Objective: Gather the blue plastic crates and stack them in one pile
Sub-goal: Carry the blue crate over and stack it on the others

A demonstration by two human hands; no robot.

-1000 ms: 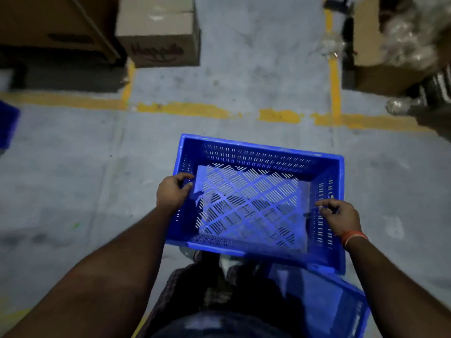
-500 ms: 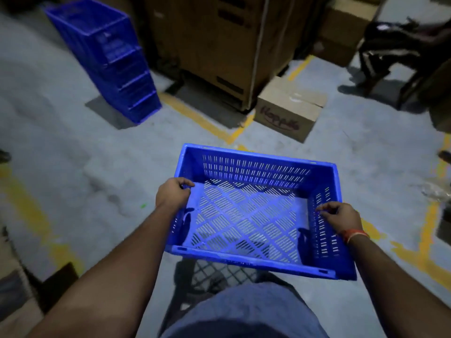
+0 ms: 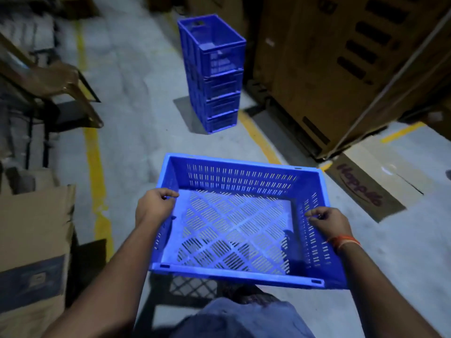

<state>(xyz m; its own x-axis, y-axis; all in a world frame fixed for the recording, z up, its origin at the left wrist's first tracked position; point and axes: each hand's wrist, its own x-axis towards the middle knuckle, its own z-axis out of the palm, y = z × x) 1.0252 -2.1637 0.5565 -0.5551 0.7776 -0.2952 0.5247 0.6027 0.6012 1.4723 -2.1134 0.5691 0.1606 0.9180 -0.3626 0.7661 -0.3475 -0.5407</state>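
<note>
We see a blue perforated plastic crate carried in both hands, open side up, nothing inside, lattice floor showing. Left hand grips the crate's left wall, fingers curled over the rim, thumb outside. Right hand grips the right wall the same way, fingers hooked over the rim into the crate; an orange thread band sits on that wrist. The crate hangs above the grey concrete floor, touching nothing else.

Beyond the held crate, straight ahead and well apart from it, stands a pile of blue plastic crates on the floor, upright; we count about four, but the lower ones are blurred. Right of the pile, a tall stack of brown cardboard cartons. Right of the held crate, a small brown cardboard box with dark red lettering lies on the floor. Yellow painted floor lines run left of the held crate and between it and the pile. Left of the held crate, a brown cardboard box with a dark blue panel; past it, dark metal frames, too blurred to identify.
</note>
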